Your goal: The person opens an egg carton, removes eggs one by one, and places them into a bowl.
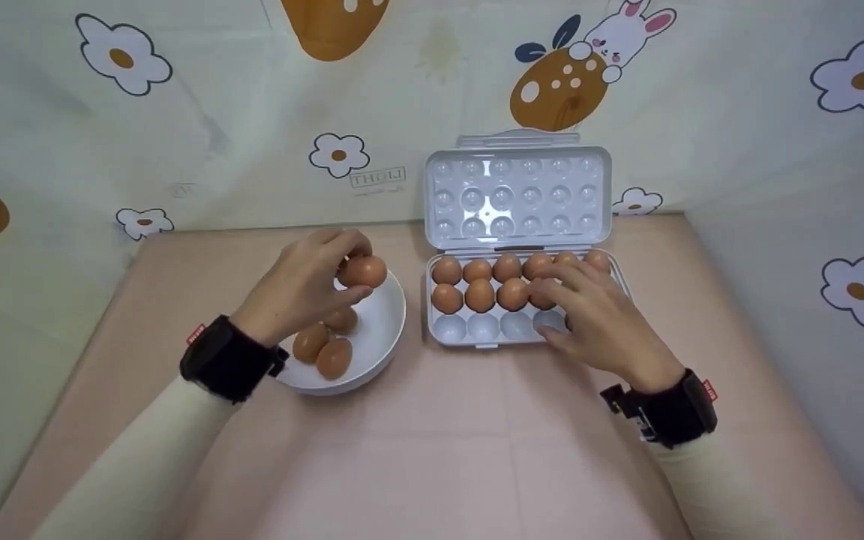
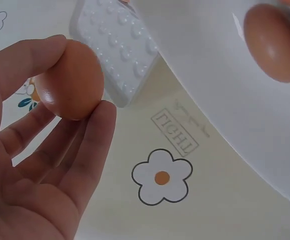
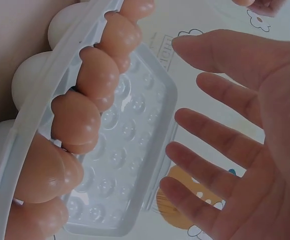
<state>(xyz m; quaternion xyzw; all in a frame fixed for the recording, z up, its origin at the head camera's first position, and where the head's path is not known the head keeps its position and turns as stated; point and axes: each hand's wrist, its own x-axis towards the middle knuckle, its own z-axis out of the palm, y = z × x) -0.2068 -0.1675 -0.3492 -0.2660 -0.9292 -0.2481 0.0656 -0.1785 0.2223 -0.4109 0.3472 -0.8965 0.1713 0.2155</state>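
A smooth, glossy brown egg (image 1: 368, 271), left of the egg box (image 1: 484, 327), is pinched by the left hand (image 1: 301, 283). Over the box's right side hangs the right hand (image 1: 601, 319), fingers loosely extended, partly hiding it. Left of the box, a white bowl (image 1: 381, 321) holds more eggs (image 1: 334, 358).

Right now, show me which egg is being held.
The egg pinched in the left hand; the other eggs lie in the white bowl or the carton.

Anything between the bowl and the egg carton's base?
No. In the head view, only a narrow bare strip of pink tabletop separates the white bowl from the egg carton.
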